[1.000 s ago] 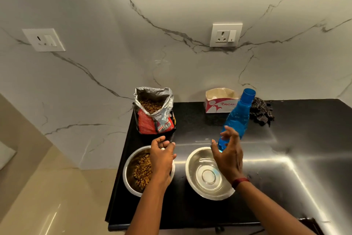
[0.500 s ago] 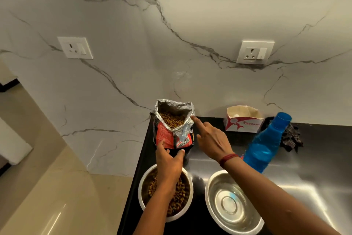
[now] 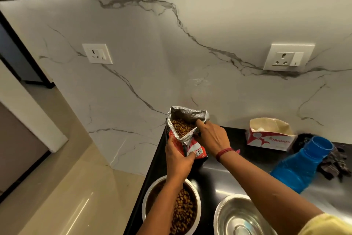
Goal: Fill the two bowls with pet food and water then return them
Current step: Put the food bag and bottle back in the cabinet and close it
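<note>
The food bag [image 3: 187,135] stands at the back left corner of the counter [image 3: 219,179], near the wall. Its long axis is upright and its foil mouth is open, pointing up and a little toward us, with kibble showing inside.

The left hand [image 3: 178,156] grips the bag's lower front, thumb across the label. The right hand [image 3: 211,136] is at the right side of the mouth, fingers curled onto the foil edge and pinching it.

The food bowl [image 3: 153,194] sits by the counter's left edge in front of the bag and already holds kibble. The empty bowl [image 3: 228,213] is just beside it on the right, dry.

We judge the food step to be in hand, either a top-up or closing the bag; we cannot tell which. The next move calls for keeping the bag upright so nothing spills, letting go, then reaching right for the blue bottle [image 3: 299,166] to fill the empty bowl. We can't tell whether its cap is on.

Further out, a tissue box [image 3: 270,137] sits at the back edge and a dark cloth [image 3: 335,164] lies behind the bottle.
</note>
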